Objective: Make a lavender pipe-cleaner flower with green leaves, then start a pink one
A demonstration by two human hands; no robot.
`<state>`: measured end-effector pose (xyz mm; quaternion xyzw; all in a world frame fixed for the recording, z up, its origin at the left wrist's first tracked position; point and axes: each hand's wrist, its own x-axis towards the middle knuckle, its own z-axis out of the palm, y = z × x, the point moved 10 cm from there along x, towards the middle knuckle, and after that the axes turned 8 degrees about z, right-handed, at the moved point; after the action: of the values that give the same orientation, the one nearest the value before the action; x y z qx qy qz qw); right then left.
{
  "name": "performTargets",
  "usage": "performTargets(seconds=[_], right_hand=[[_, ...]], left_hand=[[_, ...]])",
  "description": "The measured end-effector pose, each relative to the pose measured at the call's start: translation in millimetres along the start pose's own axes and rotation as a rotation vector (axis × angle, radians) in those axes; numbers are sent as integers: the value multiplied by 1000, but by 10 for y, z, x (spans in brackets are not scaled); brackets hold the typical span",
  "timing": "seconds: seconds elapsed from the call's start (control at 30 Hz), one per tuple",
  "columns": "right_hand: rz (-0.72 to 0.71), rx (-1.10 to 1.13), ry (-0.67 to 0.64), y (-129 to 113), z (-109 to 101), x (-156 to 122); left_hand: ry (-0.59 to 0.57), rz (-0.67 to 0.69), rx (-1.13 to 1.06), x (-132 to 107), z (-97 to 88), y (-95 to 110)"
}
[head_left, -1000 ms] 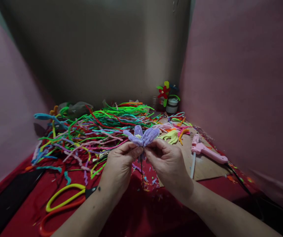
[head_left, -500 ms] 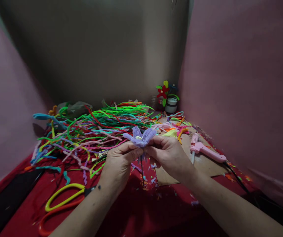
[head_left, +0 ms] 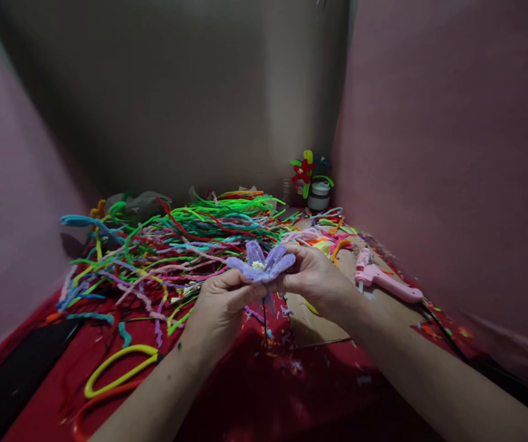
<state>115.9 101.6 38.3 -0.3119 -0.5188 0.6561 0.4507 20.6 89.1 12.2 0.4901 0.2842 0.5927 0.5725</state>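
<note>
A lavender pipe-cleaner flower [head_left: 264, 261] with pale yellow stamens at its centre is held up between my two hands. Below it hangs a thin dark stem [head_left: 265, 325]. My left hand [head_left: 227, 301] pinches the flower's base and lower left petal between thumb and fingers. On the other side, my right hand [head_left: 312, 279] grips a petal at the right, its fingertips partly hidden behind the flower. Scissors [head_left: 121, 371] with yellow and orange handles lie beside my left forearm, their blades hidden by it.
Many coloured pipe cleaners [head_left: 190, 233] are heaped across the back left. A pink glue gun [head_left: 386, 282] rests on cardboard [head_left: 323, 325] at the right, its cord running off. Finished-looking flowers [head_left: 303, 172] stand at the back by a white-and-grey jar [head_left: 319, 195]. Scraps litter the red cloth [head_left: 291, 393].
The flower has tipped so its petals spread wider and its centre shows more. My right hand has shifted slightly up around the right petal; my left keeps its pinch.
</note>
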Motion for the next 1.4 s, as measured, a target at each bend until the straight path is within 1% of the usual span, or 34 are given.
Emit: performTargets(seconds=[0.1, 0.23, 0.33, 0.4, 0.5, 0.6, 0.73, 0.87, 0.93, 1.0, 1.07, 1.13, 1.27, 1.33, 1.4], right_hand=[[34, 62, -14, 38, 20, 5], [94, 145, -39, 120, 54, -7], [121, 102, -73, 174, 84, -31], [99, 49, -112, 175, 111, -50], [37, -30, -178, 138, 168, -82], [37, -58, -207, 129, 211, -96], [89, -37, -120, 158, 158, -84], [49, 11, -70, 130, 139, -68], [15, 28, -30, 100, 117, -49], [-24, 21, 20, 59, 88, -29], [-76, -37, 63, 9, 73, -19], [-137, -148, 114, -41, 64, -28], [-234, -374, 259, -112, 14, -101], [-265, -418, 271, -126, 29, -133], [-315, -439, 246, -155, 75, -161]], left_hand=[[-32, -16, -11, 5, 49, 10], [-16, 17, 68, -9, 29, 71], [1, 46, 84, -28, 24, 125], [28, 43, 44, -32, 18, 138], [72, -10, -41, -28, -5, 86], [58, -97, -100, -26, -5, -28], [28, -157, -133, -25, 10, -102], [32, -119, -150, 15, 31, -41], [59, -85, -152, 41, 7, -10], [123, -59, -127, 51, -66, 0], [189, -30, -82, 43, -144, 17], [227, 4, -40, 23, -179, 55], [223, 42, -13, -16, -133, 126], [227, 60, 2, -25, -125, 148], [250, 87, 3, -28, -145, 162]])
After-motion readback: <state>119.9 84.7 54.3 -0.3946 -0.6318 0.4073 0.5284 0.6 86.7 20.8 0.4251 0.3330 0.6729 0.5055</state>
